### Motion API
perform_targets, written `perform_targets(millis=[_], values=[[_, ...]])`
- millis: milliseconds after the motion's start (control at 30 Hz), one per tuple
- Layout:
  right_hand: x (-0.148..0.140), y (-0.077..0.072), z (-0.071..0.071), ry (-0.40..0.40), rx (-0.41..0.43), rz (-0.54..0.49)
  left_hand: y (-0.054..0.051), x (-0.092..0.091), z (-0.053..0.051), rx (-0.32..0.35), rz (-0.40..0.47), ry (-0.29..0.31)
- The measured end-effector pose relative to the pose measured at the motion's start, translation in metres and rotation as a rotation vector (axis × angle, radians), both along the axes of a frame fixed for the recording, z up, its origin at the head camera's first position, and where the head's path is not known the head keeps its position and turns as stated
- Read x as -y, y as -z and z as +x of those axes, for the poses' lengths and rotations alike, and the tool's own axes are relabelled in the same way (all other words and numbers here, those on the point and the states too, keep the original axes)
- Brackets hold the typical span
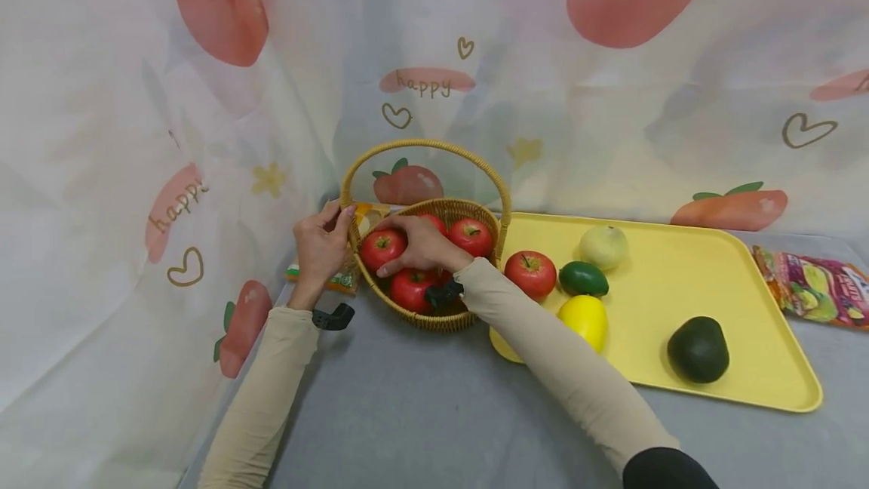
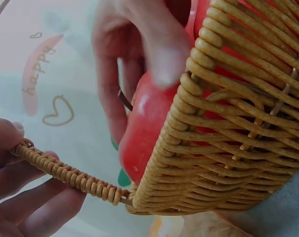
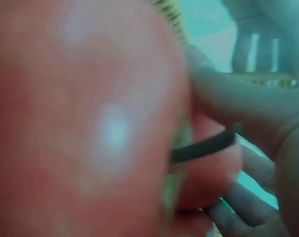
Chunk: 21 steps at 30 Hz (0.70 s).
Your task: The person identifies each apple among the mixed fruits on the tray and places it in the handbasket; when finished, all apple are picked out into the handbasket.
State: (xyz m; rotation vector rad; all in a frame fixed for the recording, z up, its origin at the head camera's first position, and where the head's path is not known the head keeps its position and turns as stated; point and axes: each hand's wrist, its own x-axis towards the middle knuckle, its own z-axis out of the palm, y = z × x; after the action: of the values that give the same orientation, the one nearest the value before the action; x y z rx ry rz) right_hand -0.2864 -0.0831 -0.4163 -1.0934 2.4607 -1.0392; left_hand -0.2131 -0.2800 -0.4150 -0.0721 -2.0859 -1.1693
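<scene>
A wicker basket (image 1: 434, 323) with a tall arched handle holds several red apples. My left hand (image 1: 322, 244) pinches the lower left part of the basket handle (image 2: 75, 177) between thumb and fingers. Inside the basket, my right hand (image 1: 424, 244) grips the leftmost apple (image 1: 382, 247), its thumb on the near side and its fingers on the far side. The left wrist view shows that apple (image 2: 149, 128) at the rim, its stem pointing outward. Another apple fills much of the right wrist view, blurred and close. My right hand and wrist partly cover the apples beneath.
Right of the basket lies a yellow tray (image 1: 652, 285) bearing a red apple (image 1: 530, 275), a pale round onion-like item (image 1: 603, 247), a small green fruit (image 1: 583, 278), a lemon (image 1: 585, 319) and an avocado (image 1: 698, 349). Snack bags lie behind my left hand and at the far right (image 1: 815, 289).
</scene>
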Motion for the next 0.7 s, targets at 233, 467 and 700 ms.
perform_targets(millis=[233,467,700], values=[[-0.037,-0.025,0.016,-0.061,0.016,-0.136,0.004,0.0,0.001,-0.033,-0.084,-0.034],[-0.106,-0.058,0.04,-0.139,0.108,-0.151,0.004,-0.001,0.001,-0.081,-0.051,-0.014],[-0.18,-0.067,0.052,0.014,0.271,-0.304,0.005,-0.002,0.002,-0.061,0.008,0.023]])
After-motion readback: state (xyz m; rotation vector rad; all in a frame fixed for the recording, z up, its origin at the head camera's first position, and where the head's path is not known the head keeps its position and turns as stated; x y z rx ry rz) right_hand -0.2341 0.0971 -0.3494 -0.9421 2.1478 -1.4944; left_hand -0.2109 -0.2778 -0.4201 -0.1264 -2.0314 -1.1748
